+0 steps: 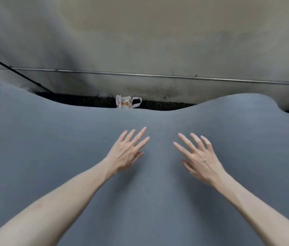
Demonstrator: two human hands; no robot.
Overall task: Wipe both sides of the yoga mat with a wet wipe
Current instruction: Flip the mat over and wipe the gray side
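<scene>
Grey ribbed yoga mat (pixel 51 148) under splayed left hand (pixel 125 153), right hand (pixel 199 158).

Both hands, left (pixel 125 153) and right (pixel 199 158), fingers spread over grey yoga mat (pixel 51 148)

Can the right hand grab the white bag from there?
Probably not. The right hand lies open on the mat, and the bag sits beyond the mat's raised far edge, which hides its lower part.

A stained grey wall (pixel 140 41) carries a horizontal metal rail (pixel 140 74) above dark speckled floor (pixel 166 104).
</scene>
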